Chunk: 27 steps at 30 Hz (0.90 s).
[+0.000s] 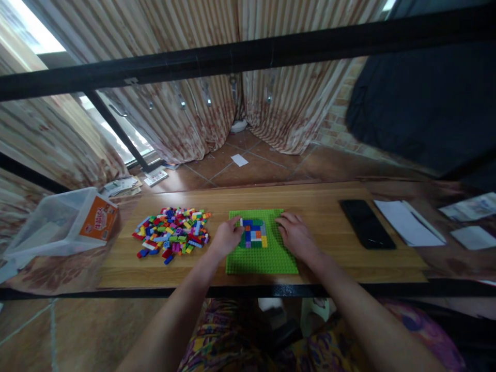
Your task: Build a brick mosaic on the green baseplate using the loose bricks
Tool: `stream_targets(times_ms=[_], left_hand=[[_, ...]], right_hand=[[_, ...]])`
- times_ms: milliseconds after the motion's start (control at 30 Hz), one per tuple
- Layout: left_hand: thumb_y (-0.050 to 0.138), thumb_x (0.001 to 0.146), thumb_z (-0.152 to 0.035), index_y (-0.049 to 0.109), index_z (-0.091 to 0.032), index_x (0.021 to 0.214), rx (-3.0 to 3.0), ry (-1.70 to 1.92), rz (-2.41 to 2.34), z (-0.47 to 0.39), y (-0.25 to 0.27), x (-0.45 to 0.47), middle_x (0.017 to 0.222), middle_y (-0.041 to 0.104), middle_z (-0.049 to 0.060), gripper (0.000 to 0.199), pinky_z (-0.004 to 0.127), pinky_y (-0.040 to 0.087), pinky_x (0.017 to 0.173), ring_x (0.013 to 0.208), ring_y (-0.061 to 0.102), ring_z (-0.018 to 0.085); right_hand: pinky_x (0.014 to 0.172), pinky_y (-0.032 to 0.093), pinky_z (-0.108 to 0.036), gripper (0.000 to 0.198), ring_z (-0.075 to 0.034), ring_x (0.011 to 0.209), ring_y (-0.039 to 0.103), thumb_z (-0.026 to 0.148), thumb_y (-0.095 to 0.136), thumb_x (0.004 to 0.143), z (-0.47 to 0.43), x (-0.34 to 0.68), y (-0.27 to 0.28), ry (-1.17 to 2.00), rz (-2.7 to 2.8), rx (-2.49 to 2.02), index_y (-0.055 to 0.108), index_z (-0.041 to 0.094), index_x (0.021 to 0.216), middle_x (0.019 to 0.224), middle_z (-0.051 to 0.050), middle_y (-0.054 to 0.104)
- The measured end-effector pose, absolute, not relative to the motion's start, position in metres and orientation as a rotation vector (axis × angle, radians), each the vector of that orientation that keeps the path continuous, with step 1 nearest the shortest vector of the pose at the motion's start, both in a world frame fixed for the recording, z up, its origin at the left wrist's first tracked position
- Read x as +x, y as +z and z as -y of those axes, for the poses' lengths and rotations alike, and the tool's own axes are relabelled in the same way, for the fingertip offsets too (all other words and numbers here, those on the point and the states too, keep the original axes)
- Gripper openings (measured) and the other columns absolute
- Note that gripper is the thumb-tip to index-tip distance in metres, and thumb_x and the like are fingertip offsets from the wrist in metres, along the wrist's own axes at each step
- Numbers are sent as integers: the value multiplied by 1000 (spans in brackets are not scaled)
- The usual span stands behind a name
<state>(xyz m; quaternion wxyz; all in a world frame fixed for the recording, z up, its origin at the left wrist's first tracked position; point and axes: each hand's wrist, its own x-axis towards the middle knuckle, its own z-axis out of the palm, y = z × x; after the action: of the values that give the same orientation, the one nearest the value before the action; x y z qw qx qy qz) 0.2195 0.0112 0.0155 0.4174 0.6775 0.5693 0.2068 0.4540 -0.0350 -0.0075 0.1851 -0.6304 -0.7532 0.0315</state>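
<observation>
Striped curtains (271, 113) fill the far side of your room, with a dark mass (422, 98), hard to identify, at right; a tiled floor (263, 163) lies below, and a black rail (174, 67) crosses in front; your wood-topped table (318, 199) spans the middle; a translucent box (46, 222) stands at its left, its contents unclear; the green baseplate (259, 264) lies near the table's front edge, between a loose pile of bricks (174, 232) and a black flat device (366, 225); your right hand (297, 235) lies at the baseplate's right edge, fingers bent and slightly parted, and whether they grip it you cannot tell; your left hand (225, 236) brings its fingers narrowly together at the multicoloured brick panel (253, 235), covering part of its left side; beside them shows a small white brick (241, 222), and whether they hold it you cannot tell.
</observation>
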Motion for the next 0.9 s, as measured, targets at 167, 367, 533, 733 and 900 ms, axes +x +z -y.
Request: stream_targets(times_ms=[167,367,533,733,900], left_hand=[[49,81,-22,51,-6,134,1570,513,-1342,-20,11,216,46,47,-7,55,19,27,43,42,40,9],[53,76,-22,57,-7,127,1546,512,-1241,-26,11,212,45,47,-7,53,18,28,44,42,39,8],[51,78,-22,58,-7,126,1576,450,-1219,-24,16,213,45,47,-7,51,19,29,45,42,40,9],[52,79,-26,60,-9,122,1586,453,-1202,-21,16,214,48,47,-7,46,19,31,46,44,42,9],[53,80,-25,57,-9,126,1572,471,-1222,-21,18,216,47,46,-7,49,19,28,44,43,40,9]], right_hand=[[96,42,-40,34,-25,111,51,19,40,92,36,451,-1,115,2119,-1800,67,17,113,121,-12,60],[97,41,-40,35,-26,112,51,19,38,93,38,449,1,126,2129,-1818,66,15,115,122,-13,61],[111,14,-63,43,-33,136,33,27,38,95,45,429,6,-134,2040,-1873,52,16,134,150,-16,39],[114,-6,-62,62,-30,148,8,47,34,97,52,407,23,-182,2109,-1775,26,17,150,159,-13,20],[115,-5,-59,64,-27,148,6,47,32,97,51,405,24,-163,2129,-1761,23,13,151,159,-13,19]])
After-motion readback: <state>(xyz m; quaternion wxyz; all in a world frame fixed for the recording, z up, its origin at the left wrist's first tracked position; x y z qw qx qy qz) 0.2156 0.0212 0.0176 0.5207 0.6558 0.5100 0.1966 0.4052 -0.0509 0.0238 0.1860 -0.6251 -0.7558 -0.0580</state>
